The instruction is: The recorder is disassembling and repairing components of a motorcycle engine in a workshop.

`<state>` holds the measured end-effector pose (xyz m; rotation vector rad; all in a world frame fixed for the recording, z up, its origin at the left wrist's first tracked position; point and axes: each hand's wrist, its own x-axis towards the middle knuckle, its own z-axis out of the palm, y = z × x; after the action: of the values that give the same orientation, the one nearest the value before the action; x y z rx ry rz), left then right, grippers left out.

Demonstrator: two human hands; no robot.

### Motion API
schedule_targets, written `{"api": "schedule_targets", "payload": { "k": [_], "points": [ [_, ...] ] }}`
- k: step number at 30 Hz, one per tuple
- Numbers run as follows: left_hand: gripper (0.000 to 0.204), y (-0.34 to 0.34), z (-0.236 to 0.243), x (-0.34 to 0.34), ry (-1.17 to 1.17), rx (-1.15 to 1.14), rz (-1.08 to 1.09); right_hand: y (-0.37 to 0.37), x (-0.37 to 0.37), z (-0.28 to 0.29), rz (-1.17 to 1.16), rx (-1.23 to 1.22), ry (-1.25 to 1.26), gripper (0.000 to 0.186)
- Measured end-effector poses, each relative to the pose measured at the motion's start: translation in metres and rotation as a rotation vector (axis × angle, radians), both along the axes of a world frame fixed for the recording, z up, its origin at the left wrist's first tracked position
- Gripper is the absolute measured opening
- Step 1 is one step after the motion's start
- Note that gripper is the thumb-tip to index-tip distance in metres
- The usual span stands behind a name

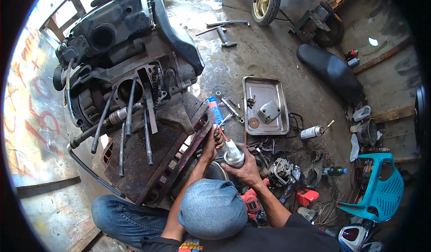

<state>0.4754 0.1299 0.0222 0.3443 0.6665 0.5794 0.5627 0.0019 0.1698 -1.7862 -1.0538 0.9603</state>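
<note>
My right hand (pixel 242 164) is closed around a silver metal can (pixel 233 152) with a pale conical top and a thin red straw (pixel 224 135) pointing up and left. My left hand (pixel 211 142) has curled fingers at the straw's far end, beside the rusty stand's edge; what they hold is unclear. A large engine (pixel 121 27) with several long studs (pixel 130 113) rests on the rusty metal stand (pixel 157 171) to the left. A blue tube (pixel 213 109), small wrenches (pixel 231 106) and rings lie just beyond my hands.
A metal tray (pixel 283 108) holds parts. Around it are a spray can (pixel 310 132), red drill (pixel 250 201), loose engine parts (pixel 280 171), cables and bottles. A black seat (pixel 327 72) and teal plastic chair (pixel 381 193) are right; a hammer (pixel 224 39) and motorcycle wheel (pixel 265 3) are farther back.
</note>
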Motion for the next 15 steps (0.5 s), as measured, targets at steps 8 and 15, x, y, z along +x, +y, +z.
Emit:
{"api": "schedule_targets", "payload": {
  "k": [8,15],
  "points": [
    [0.046,0.001,0.001,-0.001,-0.080,0.004,0.001,0.006,0.010,0.000,-0.049,0.017,0.022,0.072],
    [0.047,0.001,0.001,-0.001,-0.090,-0.029,0.016,0.014,0.028,-0.001,-0.115,0.091,-0.062,0.068]
  ]
}}
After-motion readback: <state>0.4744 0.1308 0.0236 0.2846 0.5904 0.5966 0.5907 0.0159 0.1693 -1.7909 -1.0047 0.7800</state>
